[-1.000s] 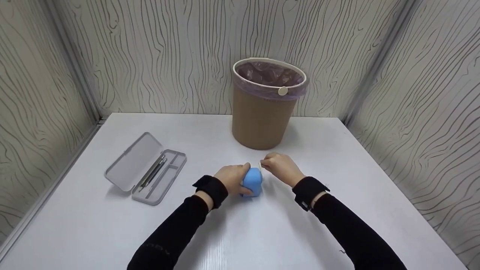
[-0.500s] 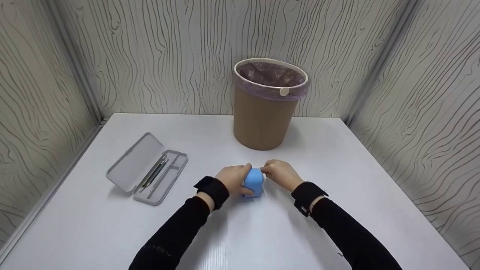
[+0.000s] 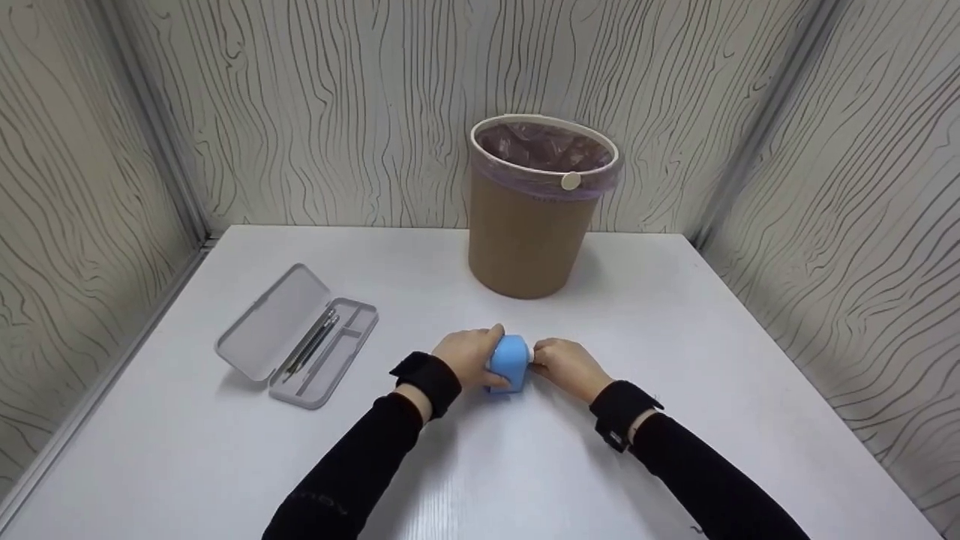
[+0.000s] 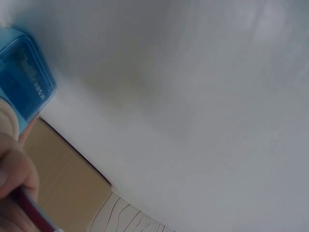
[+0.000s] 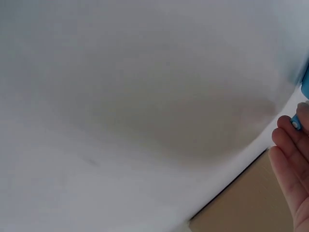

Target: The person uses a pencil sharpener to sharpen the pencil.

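A light-blue pencil sharpener sits on the white table in the head view. My left hand grips it from the left, thumb and fingers around its body. On its right side my right hand pinches the crank handle, a small blue knob with a pale end in the right wrist view. The sharpener's clear blue drawer and a cream round part show in the left wrist view. A dark red strip crosses the lower-left corner there; I cannot tell what it is.
On the left lies a grey pencil case with its lid up. Several pencils lie in its long compartment. A brown bin with a purple liner stands behind the hands, near the patterned back wall.
My right hand has swung down around the sharpener's side, from above to slightly lower, with the crank handle pinched. The left hand still holds the pencil sharpener in place.
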Demonstrator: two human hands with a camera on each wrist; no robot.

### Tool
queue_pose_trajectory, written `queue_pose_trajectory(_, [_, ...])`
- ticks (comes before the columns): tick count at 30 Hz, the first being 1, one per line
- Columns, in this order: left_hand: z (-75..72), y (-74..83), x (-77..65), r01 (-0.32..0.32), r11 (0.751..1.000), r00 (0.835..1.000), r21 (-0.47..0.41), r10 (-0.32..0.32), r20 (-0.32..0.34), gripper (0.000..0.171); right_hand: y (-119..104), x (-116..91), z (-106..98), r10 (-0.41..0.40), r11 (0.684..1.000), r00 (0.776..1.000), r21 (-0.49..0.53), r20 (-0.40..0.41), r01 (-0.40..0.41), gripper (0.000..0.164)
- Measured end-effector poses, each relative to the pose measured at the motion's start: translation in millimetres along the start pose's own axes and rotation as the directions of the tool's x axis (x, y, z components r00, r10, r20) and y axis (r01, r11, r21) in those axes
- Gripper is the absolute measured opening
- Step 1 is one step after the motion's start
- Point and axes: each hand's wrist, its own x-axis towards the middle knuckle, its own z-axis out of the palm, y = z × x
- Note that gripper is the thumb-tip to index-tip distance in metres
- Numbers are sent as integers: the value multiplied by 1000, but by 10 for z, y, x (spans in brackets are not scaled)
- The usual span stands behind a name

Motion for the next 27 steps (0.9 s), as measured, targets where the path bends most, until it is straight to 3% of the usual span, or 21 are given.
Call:
queue_pose_trajectory(10, [18, -9, 3, 13, 1000, 1000, -10, -13, -16, 73, -72, -181, -26, -121, 991, 993, -51, -17, 120, 9])
queue_pose_trajectory(27, [24, -26, 38, 8, 1000, 1000, -7, -9, -15, 71, -125, -408, -187, -228, 971, 972, -80, -57, 223, 12])
